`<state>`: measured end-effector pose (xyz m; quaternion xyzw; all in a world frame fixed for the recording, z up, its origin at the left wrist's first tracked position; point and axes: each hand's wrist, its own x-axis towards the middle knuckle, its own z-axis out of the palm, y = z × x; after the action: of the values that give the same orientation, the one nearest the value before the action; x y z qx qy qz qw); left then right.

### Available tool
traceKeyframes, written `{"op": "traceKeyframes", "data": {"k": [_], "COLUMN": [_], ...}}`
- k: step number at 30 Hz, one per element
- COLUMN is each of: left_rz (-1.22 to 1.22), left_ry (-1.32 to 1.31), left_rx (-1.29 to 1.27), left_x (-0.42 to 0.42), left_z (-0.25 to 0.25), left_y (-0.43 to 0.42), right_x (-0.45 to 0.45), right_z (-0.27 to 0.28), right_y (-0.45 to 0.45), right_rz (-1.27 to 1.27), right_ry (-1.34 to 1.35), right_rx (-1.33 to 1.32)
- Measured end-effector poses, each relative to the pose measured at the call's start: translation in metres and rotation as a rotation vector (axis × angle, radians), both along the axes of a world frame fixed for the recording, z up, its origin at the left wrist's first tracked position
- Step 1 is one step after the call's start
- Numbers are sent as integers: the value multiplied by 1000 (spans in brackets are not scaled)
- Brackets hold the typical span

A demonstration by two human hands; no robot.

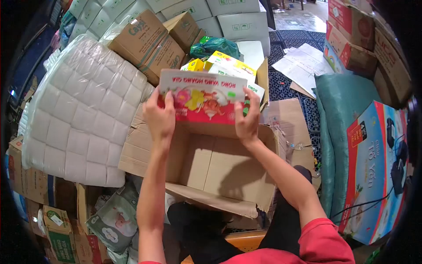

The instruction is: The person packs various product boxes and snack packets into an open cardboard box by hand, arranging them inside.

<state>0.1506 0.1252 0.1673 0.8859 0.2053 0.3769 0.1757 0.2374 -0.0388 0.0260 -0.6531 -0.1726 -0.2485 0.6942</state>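
Between my two hands is a flat red and white printed carton [204,99], its lettering upside down to me. My left hand [159,112] grips its left end, thumb on the near face. At the right end, my right hand [247,115] holds it the same way. Below the carton stands an open cardboard box [220,165] with its flaps folded out; its visible floor is bare. Just behind, another box [262,81] is filled with several yellow, white and green printed cartons [233,64], partly hidden by the one I hold.
Plastic-wrapped white packs [83,110] lean at the left, beside stacked brown boxes [149,42]. A teal cushion-like bundle [345,101] and a blue and red box [371,171] with black adapters [398,169] stand at the right. Papers [303,61] lie on the patterned floor.
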Motion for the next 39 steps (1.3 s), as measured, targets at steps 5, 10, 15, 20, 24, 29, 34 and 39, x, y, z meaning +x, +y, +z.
{"op": "traceKeyframes", "data": {"k": [5, 10, 15, 20, 24, 29, 34, 39], "left_rz": [-191, -367, -388, -516, -496, -345, -110, -1424], "left_ry": [-101, 13, 113, 40, -5, 133, -81, -142], "left_rx": [-95, -225, -171, -143, -118, 14, -387, 282], "left_x": [75, 135, 148, 144, 120, -10, -171, -216], "left_z": [-30, -53, -71, -94, -97, -95, -145, -185], "left_y": [39, 54, 32, 30, 30, 12, -91, -220], "right_x": [25, 59, 77, 73, 73, 77, 56, 46], "right_z": [-10, -29, -50, -46, -42, -53, -35, -41], "right_y": [-1, -9, -18, -24, -29, -28, -26, -23], "right_rz": [-143, -207, -174, -232, -219, -322, -234, -183], "right_ry": [47, 233, 324, 292, 288, 224, 2, -154], "right_rx": [-22, -29, -559, -689, -718, -647, -746, -848]}}
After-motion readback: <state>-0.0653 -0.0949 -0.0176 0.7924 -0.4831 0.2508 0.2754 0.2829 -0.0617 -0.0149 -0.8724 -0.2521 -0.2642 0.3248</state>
